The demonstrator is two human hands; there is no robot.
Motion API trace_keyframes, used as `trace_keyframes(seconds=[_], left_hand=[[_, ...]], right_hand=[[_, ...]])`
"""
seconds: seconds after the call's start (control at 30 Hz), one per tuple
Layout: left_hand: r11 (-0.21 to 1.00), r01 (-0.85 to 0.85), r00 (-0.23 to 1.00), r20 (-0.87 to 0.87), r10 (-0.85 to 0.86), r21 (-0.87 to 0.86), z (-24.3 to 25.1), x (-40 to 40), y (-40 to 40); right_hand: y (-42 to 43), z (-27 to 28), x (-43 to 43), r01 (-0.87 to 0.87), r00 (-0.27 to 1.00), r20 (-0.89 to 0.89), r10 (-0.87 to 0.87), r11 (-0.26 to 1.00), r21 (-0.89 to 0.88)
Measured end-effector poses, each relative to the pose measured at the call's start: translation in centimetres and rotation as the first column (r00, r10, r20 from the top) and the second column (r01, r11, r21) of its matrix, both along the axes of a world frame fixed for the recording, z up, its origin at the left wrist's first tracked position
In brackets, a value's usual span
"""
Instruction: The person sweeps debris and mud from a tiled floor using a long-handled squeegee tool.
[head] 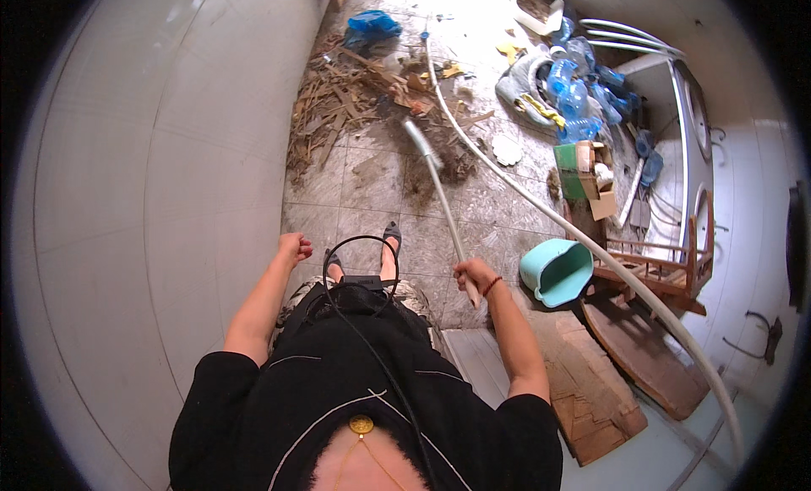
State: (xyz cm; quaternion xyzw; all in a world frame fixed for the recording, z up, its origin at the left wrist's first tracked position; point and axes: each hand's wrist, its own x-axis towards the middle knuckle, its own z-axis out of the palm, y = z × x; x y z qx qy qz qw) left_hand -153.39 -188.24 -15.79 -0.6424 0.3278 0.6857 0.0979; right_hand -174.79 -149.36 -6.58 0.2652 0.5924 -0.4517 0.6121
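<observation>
My right hand (478, 275) grips the pale handle of a broom (447, 206) near its upper end. Its light-coloured head, blurred, rests at or just above the near edge of a debris heap (355, 101) of splintered wood, scraps and dark dirt. My left hand (295, 247) hangs by the tiled wall with its fingers loosely curled and slightly apart, holding nothing. Both my feet stand on the dirty tiled floor (370, 193) short of the heap. A black cable loops in front of my waist.
A white hose (526, 193) crosses the floor on the right. Beyond it are a turquoise bucket (538, 269) lying on its side, a cardboard box (573, 168), blue plastic bottles (573, 98), a wooden rack (659, 263) and wooden boards (583, 377). A blue plastic bag (374, 23) lies behind the heap.
</observation>
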Motion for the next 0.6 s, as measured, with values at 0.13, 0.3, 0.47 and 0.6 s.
trace_keyframes(seconds=[0.13,0.3,0.47,0.6], left_hand=[[0.993,0.086,0.996,0.023,-0.085,-0.082,0.0,-1.1,0.4],[0.968,0.168,0.985,0.075,-0.157,-0.186,0.8,-2.9,0.0],[0.972,0.172,0.985,0.059,-0.164,-0.162,2.3,-6.1,0.1],[0.984,0.173,0.983,-0.062,-0.171,0.032,5.0,-11.5,1.3]], right_hand=[[5.6,2.5,3.1,0.187,0.982,0.015,-0.188,0.982,0.016],[9.9,5.7,6.5,0.371,0.925,0.077,-0.372,0.928,0.027],[9.9,6.0,4.2,0.619,0.773,0.174,-0.610,0.785,0.005],[7.0,3.0,-1.9,0.558,0.830,0.067,-0.554,0.824,-0.099]])
